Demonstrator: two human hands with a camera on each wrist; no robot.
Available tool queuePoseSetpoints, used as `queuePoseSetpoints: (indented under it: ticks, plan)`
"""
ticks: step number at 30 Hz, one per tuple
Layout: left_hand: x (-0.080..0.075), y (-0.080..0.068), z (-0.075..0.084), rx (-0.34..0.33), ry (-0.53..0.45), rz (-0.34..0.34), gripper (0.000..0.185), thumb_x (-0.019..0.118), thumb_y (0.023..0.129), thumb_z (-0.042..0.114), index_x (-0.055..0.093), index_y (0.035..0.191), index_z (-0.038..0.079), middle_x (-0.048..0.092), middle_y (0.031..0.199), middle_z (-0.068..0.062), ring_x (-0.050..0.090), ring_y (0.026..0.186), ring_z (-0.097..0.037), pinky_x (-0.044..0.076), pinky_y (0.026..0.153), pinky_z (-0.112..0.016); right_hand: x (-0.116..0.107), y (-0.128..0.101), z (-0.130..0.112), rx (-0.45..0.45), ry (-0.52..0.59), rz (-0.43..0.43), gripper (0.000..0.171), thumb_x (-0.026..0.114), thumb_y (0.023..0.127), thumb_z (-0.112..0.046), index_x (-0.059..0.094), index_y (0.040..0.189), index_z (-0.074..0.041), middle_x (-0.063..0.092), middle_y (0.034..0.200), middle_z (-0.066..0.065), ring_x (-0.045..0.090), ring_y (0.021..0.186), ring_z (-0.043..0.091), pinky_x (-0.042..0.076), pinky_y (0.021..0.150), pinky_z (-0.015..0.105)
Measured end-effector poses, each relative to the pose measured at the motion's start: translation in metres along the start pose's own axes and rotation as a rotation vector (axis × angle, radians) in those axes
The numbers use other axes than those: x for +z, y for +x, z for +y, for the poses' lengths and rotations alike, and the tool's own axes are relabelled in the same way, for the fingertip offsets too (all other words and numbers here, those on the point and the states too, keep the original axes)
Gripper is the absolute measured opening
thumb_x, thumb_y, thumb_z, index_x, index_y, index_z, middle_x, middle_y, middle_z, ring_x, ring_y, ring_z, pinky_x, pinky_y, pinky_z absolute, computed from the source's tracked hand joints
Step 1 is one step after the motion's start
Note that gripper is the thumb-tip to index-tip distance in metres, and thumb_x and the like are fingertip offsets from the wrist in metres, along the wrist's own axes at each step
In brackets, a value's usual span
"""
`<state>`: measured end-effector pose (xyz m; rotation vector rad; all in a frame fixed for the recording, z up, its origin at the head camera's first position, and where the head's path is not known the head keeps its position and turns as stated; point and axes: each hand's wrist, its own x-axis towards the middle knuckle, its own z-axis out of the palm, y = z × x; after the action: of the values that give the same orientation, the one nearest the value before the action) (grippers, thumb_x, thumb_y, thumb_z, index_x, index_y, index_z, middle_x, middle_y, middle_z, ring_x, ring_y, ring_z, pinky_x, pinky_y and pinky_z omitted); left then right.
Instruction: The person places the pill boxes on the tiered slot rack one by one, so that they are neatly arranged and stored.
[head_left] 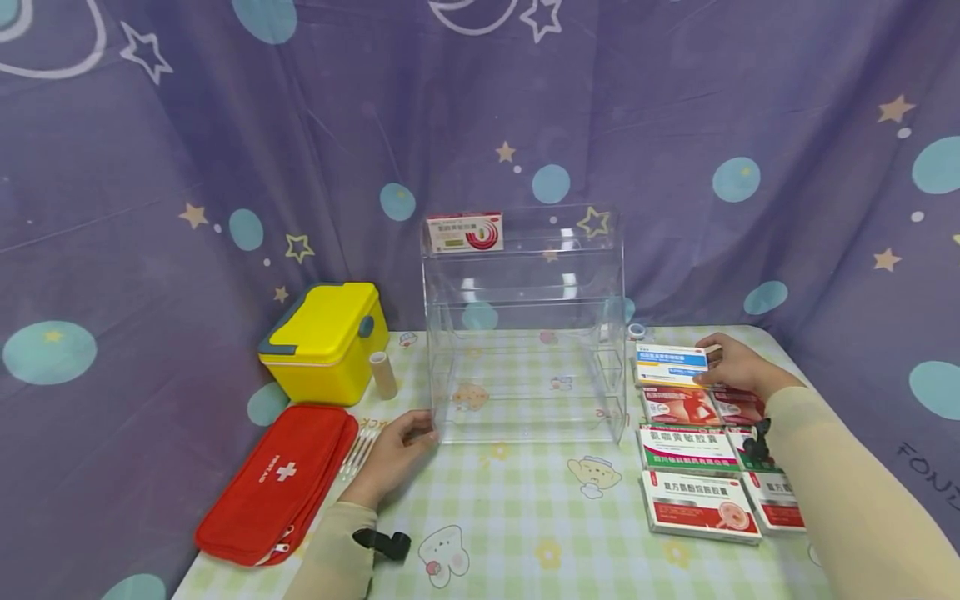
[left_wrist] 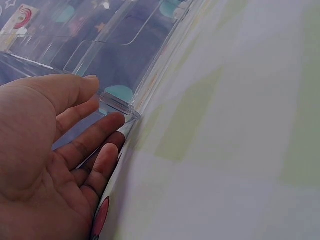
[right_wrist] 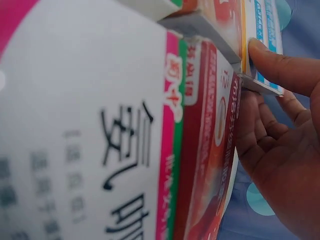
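My right hand (head_left: 738,367) pinches a blue-and-white medicine box (head_left: 671,365) at its right end. In the right wrist view the thumb (right_wrist: 280,65) lies on the box's printed face, with the other fingers behind. My left hand (head_left: 397,454) is at the lower left front corner of a clear acrylic tiered rack (head_left: 525,432). Its fingers (left_wrist: 102,162) are loosely bent, fingertips right at the rack's corner in the left wrist view. A white-and-red medicine box (head_left: 465,232) stands on the rack's top tier, at the left.
Below the right hand lie red boxes (head_left: 678,407), green-and-white boxes (head_left: 688,450) and white-and-red boxes (head_left: 701,507) in rows. At the left are a yellow case (head_left: 322,333), a tan roll (head_left: 383,375), a red first-aid pouch (head_left: 277,483) and cotton swabs (head_left: 358,454). A small tape roll (head_left: 637,331) sits behind.
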<state>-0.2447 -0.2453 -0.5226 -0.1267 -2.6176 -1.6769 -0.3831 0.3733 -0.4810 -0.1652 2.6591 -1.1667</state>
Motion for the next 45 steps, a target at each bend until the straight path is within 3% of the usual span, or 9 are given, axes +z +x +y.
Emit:
queuePoseSetpoints:
  ticks: [7, 12, 18, 22, 27, 31, 37, 42, 45]
  plan:
    - [0.001, -0.001, -0.001, 0.004, -0.007, 0.009, 0.039, 0.075, 0.098, 0.018, 0.067, 0.136, 0.007, 0.072, 0.124, -0.008, 0.064, 0.114, -0.022, 0.05, 0.101, -0.042, 0.0, 0.001, 0.004, -0.004, -0.064, 0.025, 0.078, 0.081, 0.092, -0.023, 0.041, 0.15, 0.011, 0.054, 0.132, 0.035, 0.06, 0.113, 0.044, 0.052, 0.093, 0.053]
    - [0.002, -0.001, -0.002, -0.013, -0.013, 0.008, 0.038, 0.075, 0.098, 0.016, 0.067, 0.135, 0.009, 0.071, 0.123, -0.006, 0.064, 0.114, -0.022, 0.05, 0.102, -0.042, -0.001, -0.003, 0.004, 0.008, -0.039, 0.088, 0.064, 0.073, 0.099, -0.028, 0.049, 0.147, 0.005, 0.054, 0.132, 0.032, 0.059, 0.111, 0.04, 0.056, 0.083, 0.04]
    - [0.002, -0.002, -0.002, 0.004, -0.008, 0.004, 0.039, 0.075, 0.099, 0.018, 0.067, 0.135, 0.008, 0.072, 0.124, -0.008, 0.065, 0.114, -0.023, 0.05, 0.103, -0.044, -0.009, -0.013, -0.008, -0.028, 0.072, 0.229, 0.055, 0.067, 0.105, -0.032, 0.052, 0.145, 0.003, 0.056, 0.13, 0.027, 0.06, 0.107, 0.032, 0.06, 0.084, 0.047]
    - [0.002, -0.002, -0.001, 0.013, -0.004, 0.006, 0.039, 0.075, 0.099, 0.019, 0.067, 0.135, 0.008, 0.072, 0.124, -0.008, 0.065, 0.115, -0.023, 0.05, 0.103, -0.045, -0.022, -0.021, -0.022, -0.091, 0.125, 0.39, 0.051, 0.065, 0.106, -0.029, 0.054, 0.142, 0.005, 0.06, 0.12, 0.017, 0.063, 0.093, 0.01, 0.061, 0.077, 0.036]
    - [0.002, -0.001, 0.0, 0.008, 0.011, 0.005, 0.038, 0.075, 0.099, 0.019, 0.067, 0.135, 0.009, 0.072, 0.123, -0.006, 0.065, 0.115, -0.022, 0.05, 0.103, -0.044, -0.043, -0.029, -0.059, -0.138, 0.286, 0.67, 0.041, 0.069, 0.103, -0.021, 0.059, 0.137, 0.0, 0.062, 0.102, -0.009, 0.061, 0.083, -0.005, 0.056, 0.069, 0.018]
    - [0.001, 0.0, 0.0, 0.0, 0.018, 0.004, 0.037, 0.074, 0.099, 0.019, 0.068, 0.135, 0.01, 0.072, 0.123, -0.004, 0.064, 0.114, -0.02, 0.05, 0.103, -0.044, -0.06, -0.036, -0.099, -0.261, 0.538, 0.809, 0.028, 0.074, 0.097, -0.009, 0.067, 0.125, -0.005, 0.066, 0.096, -0.009, 0.065, 0.082, 0.001, 0.055, 0.064, 0.015]
    - [-0.001, 0.0, 0.0, -0.005, 0.014, 0.001, 0.038, 0.074, 0.099, 0.02, 0.067, 0.135, 0.011, 0.071, 0.123, -0.004, 0.064, 0.115, -0.021, 0.049, 0.104, -0.046, -0.082, -0.047, -0.171, -0.489, 0.802, 0.798, 0.025, 0.078, 0.09, 0.004, 0.072, 0.113, -0.003, 0.072, 0.098, 0.003, 0.071, 0.086, 0.012, 0.057, 0.065, 0.018]
    - [-0.001, 0.0, 0.0, -0.006, 0.0, -0.006, 0.038, 0.075, 0.099, 0.019, 0.067, 0.135, 0.01, 0.071, 0.125, -0.005, 0.064, 0.116, -0.021, 0.049, 0.105, -0.047, -0.091, -0.048, -0.233, -0.578, 0.783, 0.769, 0.025, 0.075, 0.089, 0.011, 0.072, 0.11, -0.002, 0.071, 0.1, 0.006, 0.072, 0.084, 0.013, 0.059, 0.068, 0.02]
    - [-0.001, 0.0, 0.0, 0.0, -0.001, -0.009, 0.039, 0.075, 0.099, 0.019, 0.067, 0.135, 0.008, 0.071, 0.125, -0.006, 0.064, 0.116, -0.022, 0.049, 0.105, -0.047, -0.091, -0.044, -0.266, -0.586, 0.677, 0.77, 0.025, 0.074, 0.089, 0.01, 0.072, 0.11, -0.005, 0.068, 0.101, 0.004, 0.071, 0.083, 0.012, 0.059, 0.07, 0.019]
